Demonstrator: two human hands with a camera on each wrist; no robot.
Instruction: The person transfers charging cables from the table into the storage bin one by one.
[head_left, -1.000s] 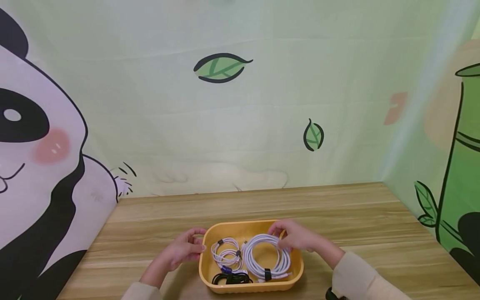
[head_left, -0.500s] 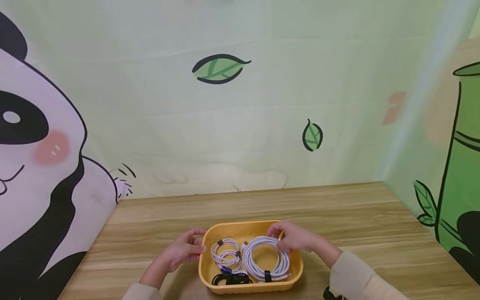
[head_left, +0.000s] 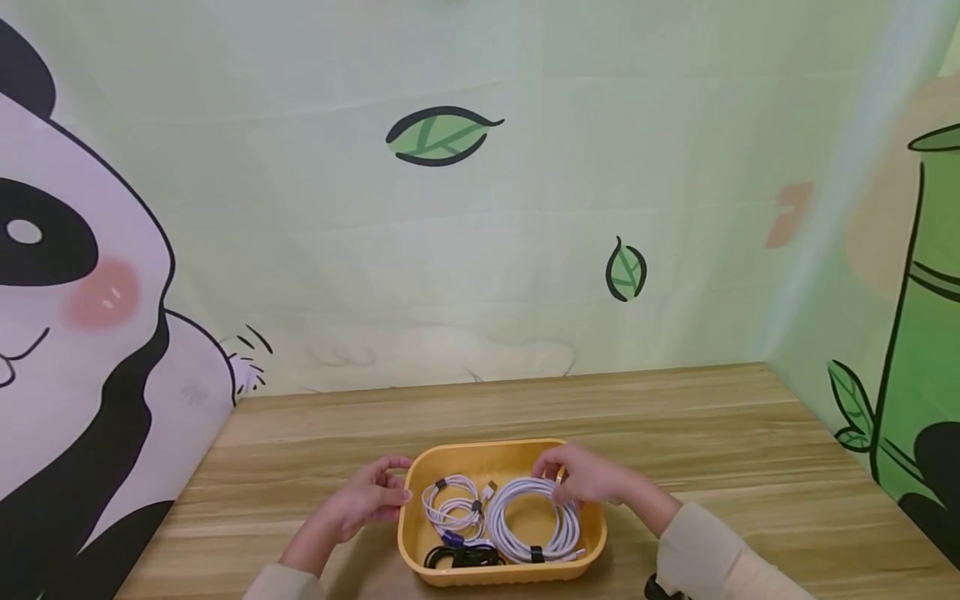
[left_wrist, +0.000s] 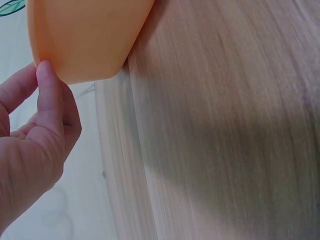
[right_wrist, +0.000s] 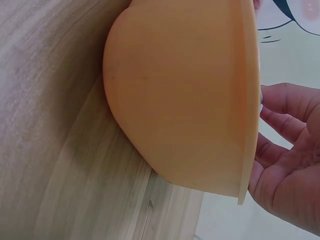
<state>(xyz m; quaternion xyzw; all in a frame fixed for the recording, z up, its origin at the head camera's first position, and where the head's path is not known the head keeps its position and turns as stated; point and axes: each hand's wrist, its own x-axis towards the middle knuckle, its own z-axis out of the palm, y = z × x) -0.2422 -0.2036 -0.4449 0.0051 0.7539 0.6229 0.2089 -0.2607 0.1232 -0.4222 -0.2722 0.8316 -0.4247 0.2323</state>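
Note:
In the head view a yellow plastic bin [head_left: 480, 457] stands near the table's front. My left hand [head_left: 363, 500] pinches its left rim; in the left wrist view the thumb [left_wrist: 50, 95] presses the outer wall. Over the right rim reaches my right hand [head_left: 588, 475], its thumb and fingers at the upper right of a thick white cable coil [head_left: 497, 521] strapped with black. Left of that lies a thinner white cable coil [head_left: 427, 507], with a black cable bundle [head_left: 463, 557] and a blue plug [head_left: 453, 539] below it. The right wrist view hides the right fingertips behind the bin wall [right_wrist: 175, 100].
A wood-grain table [head_left: 322, 425] carries the bin. Behind it hangs a pale green printed backdrop [head_left: 525, 192] with a panda on the left. A dark object [head_left: 656, 587] shows beside the right sleeve [head_left: 705, 550].
The thick white coil has lowered slightly toward the front of the bin, uncovering a metal USB plug beside it. My right hand shifted a little left; the left hand kept its place.

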